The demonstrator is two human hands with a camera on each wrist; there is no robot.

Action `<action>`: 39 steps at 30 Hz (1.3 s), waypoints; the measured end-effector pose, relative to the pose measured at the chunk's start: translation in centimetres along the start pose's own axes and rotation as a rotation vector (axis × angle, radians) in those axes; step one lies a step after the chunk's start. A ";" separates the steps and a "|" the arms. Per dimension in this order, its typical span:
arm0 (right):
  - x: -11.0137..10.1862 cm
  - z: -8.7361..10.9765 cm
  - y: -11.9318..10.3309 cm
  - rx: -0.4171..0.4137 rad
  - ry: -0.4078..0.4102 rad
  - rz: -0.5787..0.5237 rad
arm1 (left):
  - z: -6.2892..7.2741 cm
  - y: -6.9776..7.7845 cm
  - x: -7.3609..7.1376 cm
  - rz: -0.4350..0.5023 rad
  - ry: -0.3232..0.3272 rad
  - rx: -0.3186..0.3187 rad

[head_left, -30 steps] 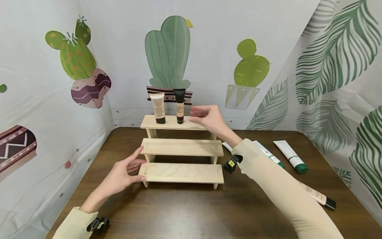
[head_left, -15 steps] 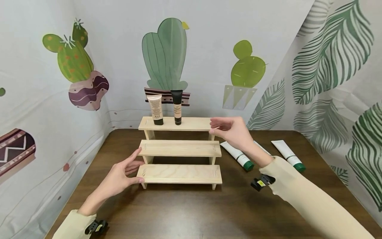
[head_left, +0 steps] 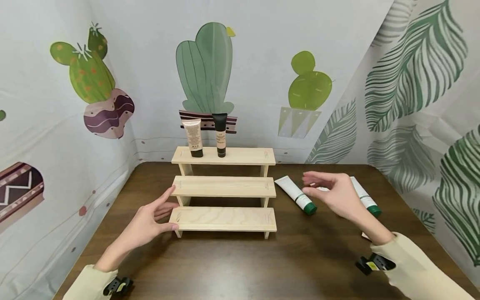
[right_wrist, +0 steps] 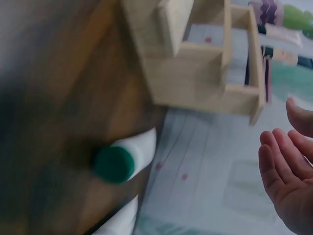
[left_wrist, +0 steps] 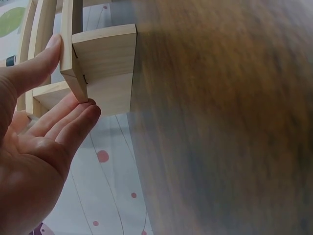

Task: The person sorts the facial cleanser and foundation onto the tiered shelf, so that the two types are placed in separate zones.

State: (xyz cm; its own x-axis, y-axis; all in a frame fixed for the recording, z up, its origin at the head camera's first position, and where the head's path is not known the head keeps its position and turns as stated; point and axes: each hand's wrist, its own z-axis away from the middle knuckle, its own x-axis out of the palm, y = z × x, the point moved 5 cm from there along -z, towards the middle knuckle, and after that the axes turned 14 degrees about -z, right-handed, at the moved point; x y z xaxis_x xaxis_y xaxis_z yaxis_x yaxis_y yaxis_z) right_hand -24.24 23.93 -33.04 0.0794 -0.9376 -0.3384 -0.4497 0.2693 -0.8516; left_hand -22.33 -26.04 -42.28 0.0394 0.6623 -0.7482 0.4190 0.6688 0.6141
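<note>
A three-tier wooden display stand (head_left: 223, 186) stands on the table. My left hand (head_left: 144, 227) holds its left end, thumb at the front edge of the bottom board and fingers at the side and back corner. On the top tier stand a beige cosmetic tube (head_left: 193, 133) with a black cap and a slim black-and-beige tube (head_left: 220, 139). To the right of the stand my right hand (head_left: 339, 193) hovers over the tubes, fingers loosely bent with nothing between them. Nearest it lies a white tube (head_left: 294, 191) with a green cap; another white tube is mostly hidden behind the hand.
Farther right lies a further white tube (head_left: 363, 193) with a green cap, partly covered by my hand. A bit of a beige tube (head_left: 366, 236) shows beside my right wrist. A cactus-print cloth (head_left: 258, 75) hangs behind the brown table (head_left: 232, 266).
My right hand has moved from beside the slim tube on the top tier, right and down toward the white tubes. My left hand stays at the stand's left end.
</note>
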 end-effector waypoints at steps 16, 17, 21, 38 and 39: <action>-7.5 7.6 4.8 0.109 0.049 0.229 | 0.2 -0.3 0.0 0.037 -0.011 -0.010; -7.9 8.0 5.0 0.114 0.046 0.239 | 0.2 -0.3 0.0 0.037 -0.011 -0.009; -9.3 9.2 5.7 0.101 0.037 0.289 | 0.1 -0.3 0.0 0.038 -0.013 -0.003; -14.7 12.4 8.8 0.144 -0.131 0.365 | 0.0 -0.4 0.1 0.035 -0.018 -0.007; -14.9 12.5 8.9 0.146 -0.137 0.373 | 0.0 -0.4 0.1 0.032 -0.018 -0.007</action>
State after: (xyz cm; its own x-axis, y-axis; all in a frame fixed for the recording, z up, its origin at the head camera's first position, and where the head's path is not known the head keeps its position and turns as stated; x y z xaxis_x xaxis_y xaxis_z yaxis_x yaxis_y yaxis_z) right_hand -18.36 43.05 -40.57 0.0574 -0.7349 -0.6758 -0.3399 0.6220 -0.7053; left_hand -22.50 -26.19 -42.60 0.0688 0.6776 -0.7322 0.4111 0.6495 0.6397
